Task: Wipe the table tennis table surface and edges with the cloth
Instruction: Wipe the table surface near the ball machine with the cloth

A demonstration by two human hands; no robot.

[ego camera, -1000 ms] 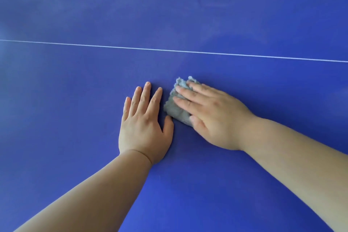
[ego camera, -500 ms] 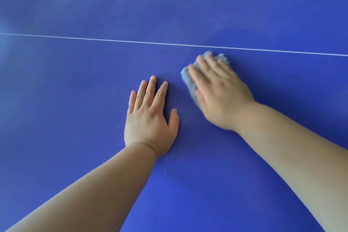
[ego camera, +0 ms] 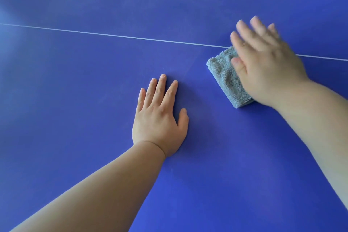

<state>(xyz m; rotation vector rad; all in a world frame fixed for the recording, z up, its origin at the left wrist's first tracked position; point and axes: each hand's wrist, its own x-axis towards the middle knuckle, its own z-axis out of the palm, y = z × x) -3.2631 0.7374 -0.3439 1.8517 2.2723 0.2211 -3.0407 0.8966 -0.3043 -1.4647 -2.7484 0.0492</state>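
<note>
The smooth deep-blue table tennis table surface (ego camera: 75, 156) fills the whole view, with faint pale smears across its far part. Two bare forearms reach in from the near edge, one from the lower left and one from the right.

The right hand (ego camera: 263, 66) is blurred. Its fingers are straight and spread, and it lies palm-down on the cloth rather than closing round it, with the thumb resting on the fabric. Its fingertips reach past the thin white line (ego camera: 113, 35) that crosses the table from left to right (sloping slightly down toward the right).

The left hand (ego camera: 158, 120) lies flat on the bare surface, fingers straight and close together, thumb out to the side. It holds nothing and sits well apart from the cloth.

The folded grey-blue terry cloth (ego camera: 224, 77) lies on the table under the right palm. Its left half is uncovered, and its far corner touches the white line.
</note>
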